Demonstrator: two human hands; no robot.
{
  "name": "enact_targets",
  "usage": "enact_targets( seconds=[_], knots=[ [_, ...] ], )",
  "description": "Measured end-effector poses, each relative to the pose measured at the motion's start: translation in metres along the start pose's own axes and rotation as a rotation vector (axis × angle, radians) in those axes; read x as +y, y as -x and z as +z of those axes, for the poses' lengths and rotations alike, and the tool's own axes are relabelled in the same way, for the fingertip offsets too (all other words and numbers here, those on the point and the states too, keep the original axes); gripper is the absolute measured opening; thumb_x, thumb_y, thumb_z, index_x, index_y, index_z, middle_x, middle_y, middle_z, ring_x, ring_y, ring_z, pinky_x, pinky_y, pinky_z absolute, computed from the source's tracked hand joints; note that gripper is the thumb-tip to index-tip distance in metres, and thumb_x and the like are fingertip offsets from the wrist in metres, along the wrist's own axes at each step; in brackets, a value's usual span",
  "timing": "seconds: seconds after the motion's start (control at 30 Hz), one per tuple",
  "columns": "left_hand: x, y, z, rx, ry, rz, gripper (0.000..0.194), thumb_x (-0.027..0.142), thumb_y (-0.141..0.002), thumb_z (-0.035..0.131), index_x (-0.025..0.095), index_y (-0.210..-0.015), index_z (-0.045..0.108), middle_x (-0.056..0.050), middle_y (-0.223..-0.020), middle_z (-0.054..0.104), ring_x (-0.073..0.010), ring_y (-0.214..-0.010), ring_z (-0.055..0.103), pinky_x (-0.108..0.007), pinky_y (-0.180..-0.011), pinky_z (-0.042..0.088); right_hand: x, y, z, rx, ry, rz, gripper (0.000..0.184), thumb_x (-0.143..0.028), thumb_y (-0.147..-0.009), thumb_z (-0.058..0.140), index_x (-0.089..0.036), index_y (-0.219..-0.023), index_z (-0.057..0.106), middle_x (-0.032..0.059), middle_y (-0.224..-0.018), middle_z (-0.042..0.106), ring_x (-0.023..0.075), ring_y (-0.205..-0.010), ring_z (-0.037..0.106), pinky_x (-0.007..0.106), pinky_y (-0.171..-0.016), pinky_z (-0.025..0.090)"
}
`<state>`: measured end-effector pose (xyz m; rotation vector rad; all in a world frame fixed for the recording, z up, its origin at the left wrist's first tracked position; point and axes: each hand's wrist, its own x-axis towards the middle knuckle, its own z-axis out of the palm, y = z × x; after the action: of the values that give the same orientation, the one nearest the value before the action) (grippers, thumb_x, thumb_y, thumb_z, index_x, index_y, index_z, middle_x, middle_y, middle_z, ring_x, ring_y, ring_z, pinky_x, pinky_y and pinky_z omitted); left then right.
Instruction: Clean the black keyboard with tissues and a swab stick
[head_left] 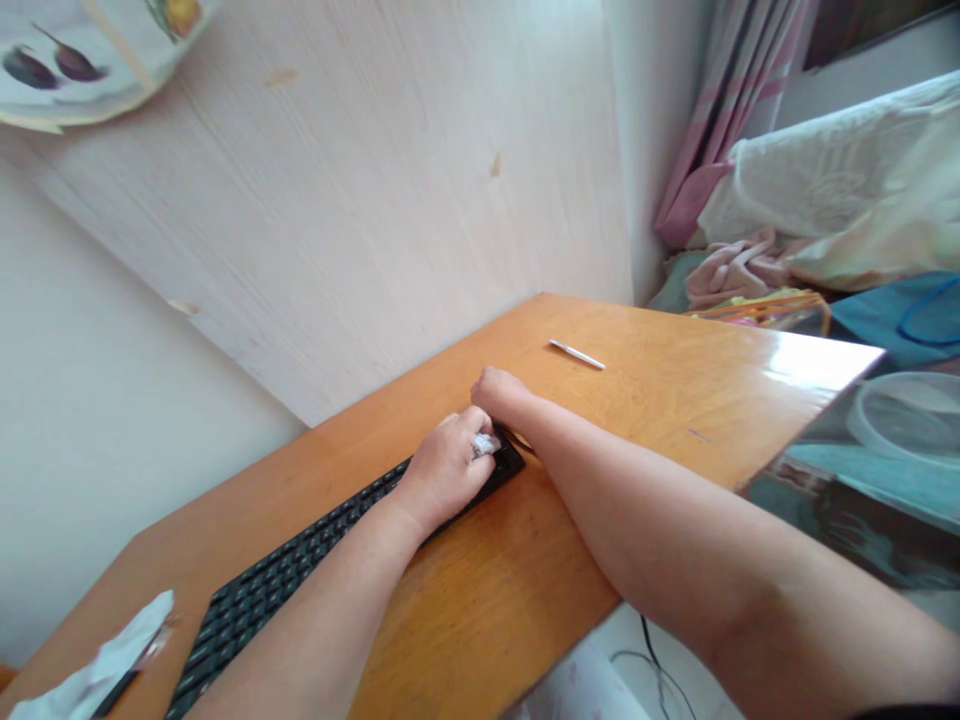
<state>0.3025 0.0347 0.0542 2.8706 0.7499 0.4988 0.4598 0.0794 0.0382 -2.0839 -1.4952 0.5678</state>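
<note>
A black keyboard (289,565) lies slantwise on the wooden table, its far right end under my hands. My left hand (448,468) is closed round a crumpled white tissue (484,446) and rests over that end, covering some of the keys. Just beyond it, my right hand (501,393) is curled at the keyboard's far corner, close to the left fingertips. Its fingers point away and are hidden, so what they grip does not show. A dark cable (519,440) runs beside the keyboard's end, under my right wrist.
On the table (645,400) lies a white pen-like stick (576,354). White tissue (112,660) and a dark slim object (116,693) lie at the near left. A pale board (420,180) stands behind the table. Cloths (739,268) and a clear plastic tub (911,415) are to the right.
</note>
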Motion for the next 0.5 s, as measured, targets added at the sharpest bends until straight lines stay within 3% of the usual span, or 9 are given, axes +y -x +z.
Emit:
enact_targets(
  seconds=[0.3,0.5],
  knots=[
    [0.037,0.020,0.001,-0.036,0.054,0.092,0.022,0.010,-0.075,0.056,0.023,-0.092,0.054,-0.003,-0.091,0.061,-0.0206,-0.088,0.056,-0.034,-0.079,0.046,0.002,0.001,0.002,0.034,0.036,0.002,0.039,-0.031,-0.096,0.045,-0.009,-0.119,0.066,0.0216,-0.123,0.068,0.0285,-0.116,0.064,0.031,-0.090,0.048],
    [0.040,0.025,0.009,0.034,-0.086,0.103,0.021,0.014,-0.086,0.052,0.024,-0.103,0.060,-0.005,-0.103,0.060,-0.0218,-0.098,0.053,-0.037,-0.090,0.045,0.006,-0.003,0.005,0.041,0.097,-0.025,0.043,-0.032,-0.096,0.039,-0.007,-0.118,0.068,0.0232,-0.122,0.068,0.0299,-0.117,0.063,0.032,-0.092,0.047]
  ],
)
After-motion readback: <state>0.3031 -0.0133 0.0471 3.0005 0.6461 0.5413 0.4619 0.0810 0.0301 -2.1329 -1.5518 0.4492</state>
